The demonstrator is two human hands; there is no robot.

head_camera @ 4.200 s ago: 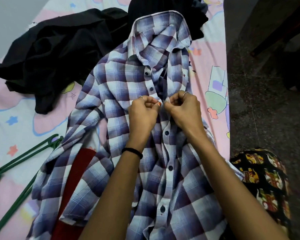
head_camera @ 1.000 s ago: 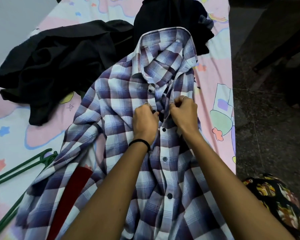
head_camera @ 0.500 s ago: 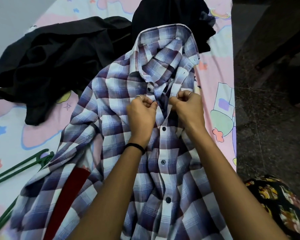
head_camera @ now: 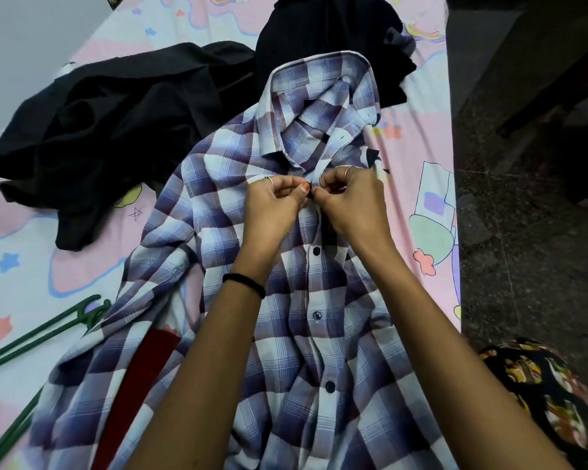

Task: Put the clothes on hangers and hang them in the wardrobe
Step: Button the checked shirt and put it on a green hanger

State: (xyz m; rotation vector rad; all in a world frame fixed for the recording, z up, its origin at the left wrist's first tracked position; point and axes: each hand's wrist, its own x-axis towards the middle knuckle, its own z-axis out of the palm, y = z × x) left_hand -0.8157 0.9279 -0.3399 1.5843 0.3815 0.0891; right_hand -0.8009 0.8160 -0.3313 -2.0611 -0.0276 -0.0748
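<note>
Shirt: I saw the shirt (head_camera: 238,276) lying face up on the bed (head_camera: 411,154), collar toward the far end, placket closed over the lower buttons.
Button: the one being worked sat just under the collar, hidden between both hands, so I could not tell if it was through its hole.
Left hand: my left hand (head_camera: 272,206) had its fingers (head_camera: 304,188) curled tight, pinching the placket edge at that button.
Right hand: my right hand (head_camera: 350,201) was likewise curled, pinching the opposite edge, knuckles touching the left.
Risk, button: I judged the button could slip back out if either pinch eased before it seated.
Risk, cloth: the front was rumpled, so the edges might pair with the wrong hole and skew the collar.
Hangers: green hangers (head_camera: 38,334) lay at the left of the bed, one tip just under the sleeve; tugging the shirt might drag it.
Dark clothes: the black heap (head_camera: 116,106) touched the collar and could snag on lifting.
</note>
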